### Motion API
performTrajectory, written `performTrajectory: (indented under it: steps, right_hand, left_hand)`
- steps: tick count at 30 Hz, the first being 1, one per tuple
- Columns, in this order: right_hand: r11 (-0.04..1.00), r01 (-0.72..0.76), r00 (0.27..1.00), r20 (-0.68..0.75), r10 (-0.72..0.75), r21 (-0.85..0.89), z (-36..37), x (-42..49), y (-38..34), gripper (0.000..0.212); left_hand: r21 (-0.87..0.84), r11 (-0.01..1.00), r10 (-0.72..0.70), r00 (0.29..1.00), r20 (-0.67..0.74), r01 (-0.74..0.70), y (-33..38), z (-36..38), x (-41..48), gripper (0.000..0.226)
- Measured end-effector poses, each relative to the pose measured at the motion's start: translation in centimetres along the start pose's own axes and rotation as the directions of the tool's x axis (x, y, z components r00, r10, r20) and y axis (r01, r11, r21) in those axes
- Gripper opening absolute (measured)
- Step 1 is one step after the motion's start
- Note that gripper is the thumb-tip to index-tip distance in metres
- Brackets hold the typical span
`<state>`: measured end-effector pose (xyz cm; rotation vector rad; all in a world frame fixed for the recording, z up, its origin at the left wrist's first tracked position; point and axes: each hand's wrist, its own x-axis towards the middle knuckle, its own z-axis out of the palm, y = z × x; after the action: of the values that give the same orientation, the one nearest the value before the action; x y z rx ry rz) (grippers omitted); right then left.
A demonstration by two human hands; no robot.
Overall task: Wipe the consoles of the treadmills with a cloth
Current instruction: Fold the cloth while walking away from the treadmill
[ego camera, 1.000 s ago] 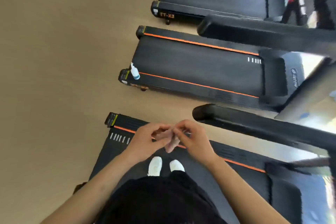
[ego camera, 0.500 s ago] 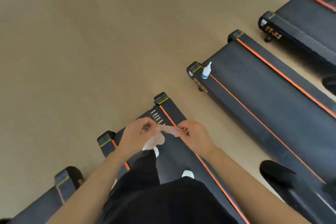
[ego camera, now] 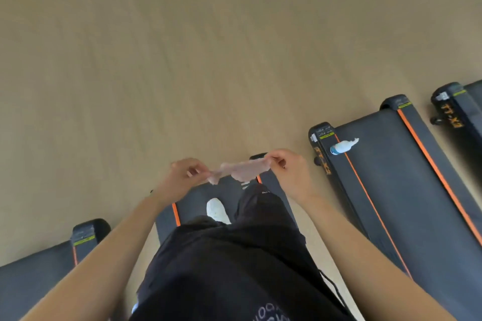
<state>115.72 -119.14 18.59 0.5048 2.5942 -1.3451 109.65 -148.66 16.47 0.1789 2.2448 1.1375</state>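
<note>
A small pale pink cloth (ego camera: 241, 170) is stretched between my two hands, in front of my waist. My left hand (ego camera: 182, 176) pinches its left end and my right hand (ego camera: 289, 172) pinches its right end. I stand on the belt of a black treadmill (ego camera: 193, 200) with orange stripes, near its rear end. No treadmill console is in view.
A white and blue spray bottle (ego camera: 343, 146) lies on the rear of the treadmill to my right (ego camera: 391, 177). A third treadmill (ego camera: 459, 109) is at the far right, another (ego camera: 39, 266) at the lower left. Tan floor (ego camera: 182, 47) stretches ahead.
The view has swung away from the consoles and handrails toward the treadmills' rear ends and the floor. My hands have drawn apart and pulled the bunched cloth out between them.
</note>
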Motion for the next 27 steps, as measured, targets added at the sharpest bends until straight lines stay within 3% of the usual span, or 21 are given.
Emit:
performTrajectory:
  steps: [3,6,11,16,19,22,24,27]
  right_hand:
    - [0.999,-0.011,0.999,-0.053,0.013,0.035,0.0,5.7,-2.1,0.017]
    - [0.993,-0.029,0.994,-0.106,0.041,0.115,-0.4,9.1,-2.8,0.017]
    - [0.928,-0.128,0.963,-0.181,0.201,0.349,1.8,22.6,0.0,0.018]
    - [0.812,-0.204,0.905,-0.211,0.370,0.547,4.0,36.8,9.9,0.018]
    - [0.783,-0.237,0.845,-0.275,0.458,0.575,3.7,43.2,15.5,0.016]
    - [0.716,-0.318,0.739,-0.311,0.598,0.622,2.6,45.6,19.4,0.010]
    - [0.629,-0.359,0.664,-0.286,0.691,0.689,1.9,46.1,20.7,0.007]
    - [0.415,-0.375,0.538,-0.169,0.826,0.829,0.6,46.1,21.9,0.005]
  left_hand:
    - [-0.044,0.998,0.031,0.987,-0.155,-0.038,2.0,-3.5,5.6,0.015]
    - [-0.044,0.997,0.052,0.984,-0.173,-0.060,3.8,-5.1,9.3,0.014]
    - [0.198,0.978,0.070,0.997,-0.023,-0.064,3.3,-7.2,22.6,0.006]
    - [0.305,0.940,0.121,0.986,0.110,-0.150,0.1,-4.5,40.8,0.008]
    - [0.353,0.918,0.127,0.978,0.166,-0.180,0.9,-1.9,51.9,0.008]
    - [0.384,0.896,0.136,0.962,0.238,-0.222,3.3,0.9,59.8,0.007]
    - [0.436,0.863,0.142,0.950,0.276,-0.256,5.7,2.3,63.3,0.006]
    - [0.540,0.772,0.146,0.921,0.361,-0.335,10.1,5.2,68.2,0.009]
